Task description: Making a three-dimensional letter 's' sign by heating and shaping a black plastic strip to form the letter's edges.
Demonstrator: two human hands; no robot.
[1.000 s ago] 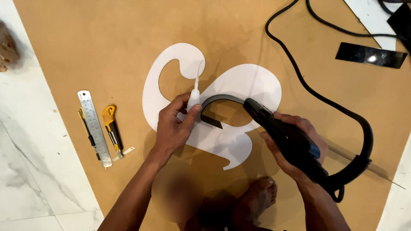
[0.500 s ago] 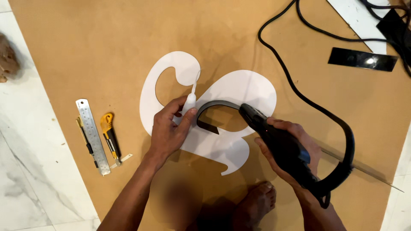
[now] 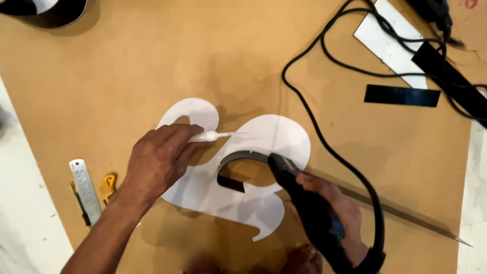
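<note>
**Head view: both hands on the white cutout, tools in grip**

Far left, on the brown cardboard sheet (image 3: 127, 66): flat steel ruler (image 3: 85, 191) lying lengthwise, yellow utility knife (image 3: 106, 186) just beside it, partly behind the left forearm.

Left hand (image 3: 157, 162) closed around a thin white stick-shaped applicator (image 3: 215, 136), tip pointing right and blurred. Hand sits over the left lobe of the large white curly flat cutout (image 3: 284, 139); applicator tip is above the cutout's middle neck.

Cutout lies flat on the cardboard, centre frame, spanning between the two hands. A dark curved strip (image 3: 243, 157) stands on edge on the cutout, arching from just right of the left hand to the nose of the power tool.

Right hand (image 3: 337, 218) wrapped tight around the handle of a black corded handheld power tool (image 3: 304, 203). Tool nose touches the right end of the curved strip, at the cutout's lower right lobe. Black cable (image 3: 309, 111) loops from the tool up toward the top right.

A long thin metal rod (image 3: 406, 218) runs diagonally right of that hand.

Upper right: black rectangular strip (image 3: 402, 96) flat on the cardboard, white rectangular sheet (image 3: 385, 43) above it under the cables.
</note>
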